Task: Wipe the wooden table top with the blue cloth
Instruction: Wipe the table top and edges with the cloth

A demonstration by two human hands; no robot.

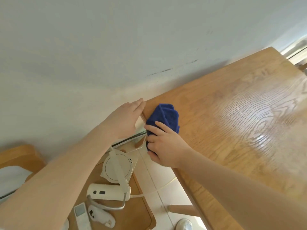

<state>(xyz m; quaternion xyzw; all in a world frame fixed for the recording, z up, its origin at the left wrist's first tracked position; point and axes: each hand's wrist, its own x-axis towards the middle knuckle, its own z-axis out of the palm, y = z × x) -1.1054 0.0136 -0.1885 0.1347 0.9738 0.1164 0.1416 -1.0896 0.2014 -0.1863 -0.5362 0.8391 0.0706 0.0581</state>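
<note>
The wooden table top (232, 113) fills the right half of the view, its grain shiny under the light. A bunched blue cloth (166, 117) lies at the table's left corner next to the wall. My right hand (164, 146) presses on the near end of the cloth, fingers curled over it at the table's edge. My left hand (126, 120) rests flat against the table's left side edge, fingers straight and together, holding nothing. The part of the cloth under my right hand is hidden.
A white wall (116, 47) runs behind the table. Left of it stands a lower wooden stand (137, 211) with a white desk lamp (116, 168), a remote (82, 214) and a small white device (99, 214). Tiled floor (161, 183) lies between.
</note>
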